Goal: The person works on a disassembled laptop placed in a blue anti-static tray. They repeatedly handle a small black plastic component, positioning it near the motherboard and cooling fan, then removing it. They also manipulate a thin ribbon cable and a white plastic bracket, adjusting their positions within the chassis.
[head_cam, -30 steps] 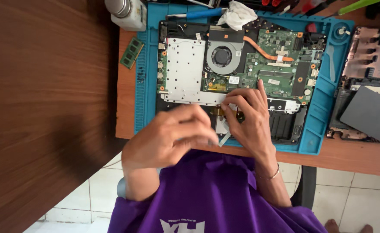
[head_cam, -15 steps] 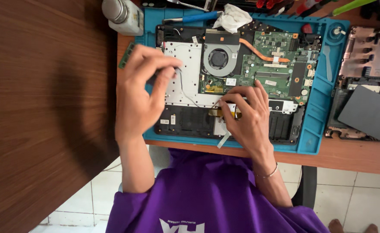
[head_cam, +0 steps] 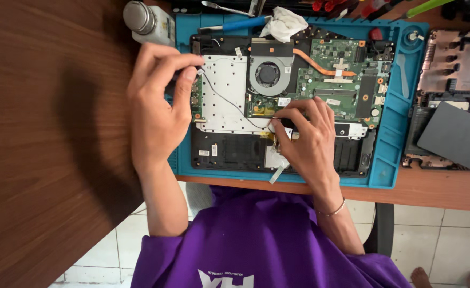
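Thin black cable [head_cam: 229,101] runs diagonally across the opened laptop [head_cam: 277,106] on the blue mat [head_cam: 389,160]; my left hand [head_cam: 157,106] pinches its upper end, fingers narrow, while my right hand [head_cam: 307,141] presses its lower end.

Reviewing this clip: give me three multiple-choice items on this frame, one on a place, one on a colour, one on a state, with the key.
1. Where does the round fan sit?
A. in the opened laptop, right of the silver plate
B. on the bare wooden table
C. in the left hand

2. What colour is the work mat under the laptop?
A. red
B. blue
C. yellow

3. What is the left hand doing?
A. lying flat on the table
B. gripping a screwdriver
C. pinching one end of a thin black cable

Key: 1 A, the fan lies inside the chassis beside the plate; 2 B, a blue rim shows all round; 3 C, the fingertips close on the cable end, while the right hand presses near its other end.
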